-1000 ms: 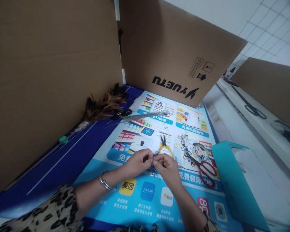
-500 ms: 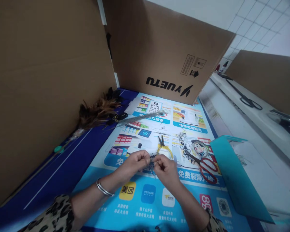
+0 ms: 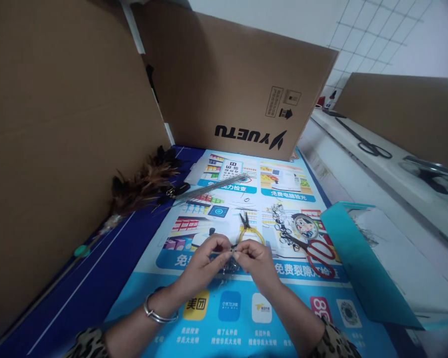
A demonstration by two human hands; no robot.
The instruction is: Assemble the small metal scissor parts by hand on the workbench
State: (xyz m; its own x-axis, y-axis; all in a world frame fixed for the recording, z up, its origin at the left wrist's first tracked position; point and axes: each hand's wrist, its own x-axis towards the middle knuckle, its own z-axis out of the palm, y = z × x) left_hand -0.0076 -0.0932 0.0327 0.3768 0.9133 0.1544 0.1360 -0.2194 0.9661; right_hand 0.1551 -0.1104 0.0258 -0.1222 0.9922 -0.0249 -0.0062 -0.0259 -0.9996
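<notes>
My left hand (image 3: 211,261) and my right hand (image 3: 254,257) meet over the printed sheet (image 3: 209,323), fingertips nearly touching. Both are closed in a pinch on a small dark wire piece (image 3: 233,247); its exact shape is mostly hidden by the fingers. Beneath it a small clump of clear, glinting bits (image 3: 229,267) shows, too fine to make out. Just beyond the fingers lie yellow-handled pliers (image 3: 251,232), jaws pointing away from me. To the right are red-handled scissors (image 3: 319,256), beside a scatter of small black and silver rings (image 3: 281,223).
A round tin or dish (image 3: 305,226) sits by the rings. Thin metal wires (image 3: 214,186) lie farther back. At left is a feather duster (image 3: 144,181); at right, a teal folder (image 3: 366,268). Cardboard panels (image 3: 231,84) stand at the left and back.
My fingers have shifted on the wire piece, the left thumb now stretched toward the right thumb. The camera view has turned slightly.
</notes>
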